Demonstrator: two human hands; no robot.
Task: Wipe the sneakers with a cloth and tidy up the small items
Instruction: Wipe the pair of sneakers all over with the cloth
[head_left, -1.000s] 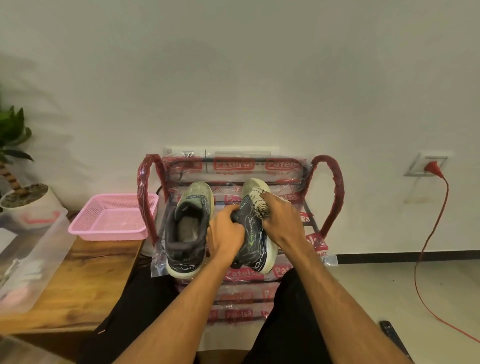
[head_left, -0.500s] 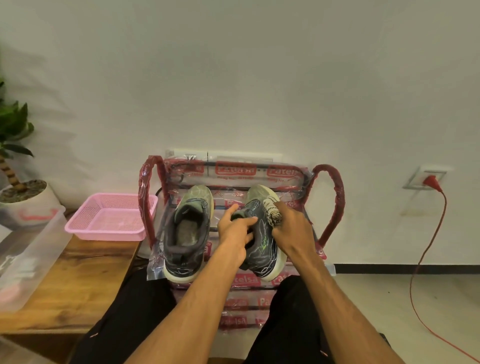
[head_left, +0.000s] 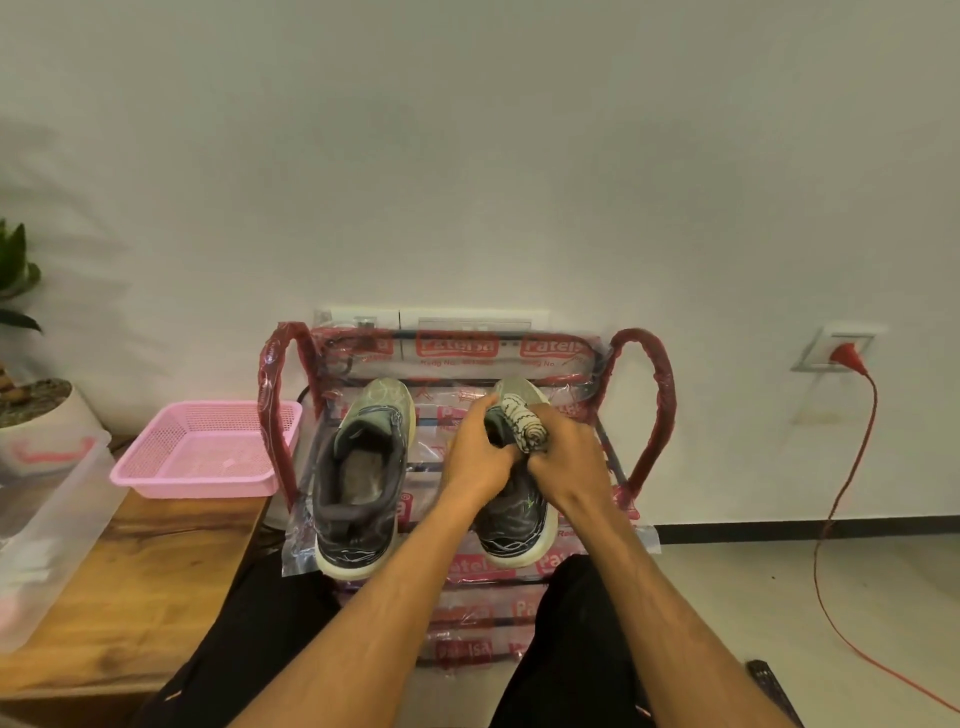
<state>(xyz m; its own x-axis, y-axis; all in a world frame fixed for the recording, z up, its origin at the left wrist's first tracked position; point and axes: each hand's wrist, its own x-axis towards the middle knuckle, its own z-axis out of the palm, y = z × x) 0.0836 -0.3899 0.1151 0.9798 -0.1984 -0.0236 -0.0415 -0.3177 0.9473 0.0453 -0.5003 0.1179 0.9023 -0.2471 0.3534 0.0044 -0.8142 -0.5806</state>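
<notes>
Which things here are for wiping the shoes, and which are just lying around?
In the job: right sneaker, gripped by the left hand; cloth, held by the right hand; left sneaker on the rack.
Lying about: pink basket, potted plant, clear box, red cable.

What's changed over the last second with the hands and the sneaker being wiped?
The left hand slid forward along the held sneaker and now grips it near the tongue. The sneaker, tipped sideways before, sits more level on the rack. The right hand kept hold of the rolled cloth by the toe. The other sneaker and pink basket stayed put.
</notes>
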